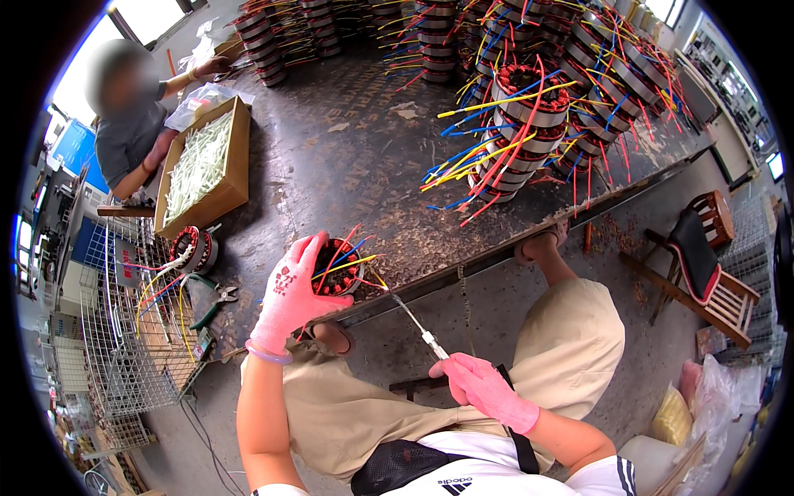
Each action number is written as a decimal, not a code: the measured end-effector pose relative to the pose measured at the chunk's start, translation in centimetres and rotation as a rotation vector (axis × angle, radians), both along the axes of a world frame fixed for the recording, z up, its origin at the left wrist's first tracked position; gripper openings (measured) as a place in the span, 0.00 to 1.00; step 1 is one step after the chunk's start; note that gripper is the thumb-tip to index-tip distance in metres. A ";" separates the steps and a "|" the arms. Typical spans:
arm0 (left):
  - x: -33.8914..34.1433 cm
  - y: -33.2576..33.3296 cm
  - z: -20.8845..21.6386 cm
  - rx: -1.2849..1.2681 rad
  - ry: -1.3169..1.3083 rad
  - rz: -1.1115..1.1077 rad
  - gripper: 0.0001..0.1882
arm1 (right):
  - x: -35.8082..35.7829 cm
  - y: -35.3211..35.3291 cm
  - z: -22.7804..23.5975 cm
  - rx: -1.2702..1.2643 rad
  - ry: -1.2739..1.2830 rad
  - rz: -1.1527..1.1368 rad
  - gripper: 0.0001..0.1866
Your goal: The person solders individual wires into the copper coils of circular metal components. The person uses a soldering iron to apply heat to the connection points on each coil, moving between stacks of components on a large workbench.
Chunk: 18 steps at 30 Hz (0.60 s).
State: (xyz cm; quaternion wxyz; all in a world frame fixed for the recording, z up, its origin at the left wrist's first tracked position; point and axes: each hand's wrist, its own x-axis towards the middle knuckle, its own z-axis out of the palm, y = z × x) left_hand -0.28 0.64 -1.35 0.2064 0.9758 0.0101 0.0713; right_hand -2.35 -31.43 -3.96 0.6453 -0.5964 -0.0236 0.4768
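My left hand (288,291), in a pink glove, grips a motor stator (337,279) at the front edge of the table. Red, blue and yellow leads come out of the stator's red-wound core. In my right hand (488,388), also gloved in pink, is a slim metal rod tool (423,332) with a whitish handle. The tool points up and left, its thin tip close to a yellow lead beside the stator. Whether the tip is hooked on that lead is too small to tell.
Stacked stators (525,124) with loose leads crowd the table's far right. To the left are a cardboard box (240,161) of white sleeves, another stator (195,250), cutting pliers (217,304) and a wire rack (124,331). A co-worker (132,124) is at far left; a wooden chair (699,264) stands right.
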 end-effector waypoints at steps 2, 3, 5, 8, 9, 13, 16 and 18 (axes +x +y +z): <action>0.0 -0.1 0.1 -0.001 0.008 0.006 0.51 | 0.0 -0.1 0.1 -0.008 -0.018 0.012 0.16; 0.0 -0.1 0.1 -0.001 0.012 0.010 0.51 | 0.1 -0.1 0.2 -0.015 -0.022 0.018 0.16; 0.0 -0.2 0.2 -0.003 0.013 0.014 0.51 | 0.1 -0.2 0.3 -0.007 -0.019 0.014 0.16; 0.1 -0.3 0.2 -0.005 0.016 0.017 0.51 | -0.1 -0.3 -0.1 0.016 0.007 -0.006 0.16; 0.1 -0.3 0.1 -0.006 0.017 0.017 0.51 | -0.1 -0.3 -0.2 0.014 0.014 -0.009 0.16; 0.0 -0.2 0.1 -0.003 0.005 0.005 0.51 | -0.1 -0.2 -0.1 0.023 0.030 -0.017 0.16; 0.0 -0.1 0.1 -0.002 0.012 0.010 0.51 | 0.0 -0.2 0.2 0.007 -0.010 -0.009 0.16; 0.0 -0.1 0.1 0.000 0.014 0.012 0.51 | 0.0 -0.1 0.2 0.009 0.003 -0.008 0.16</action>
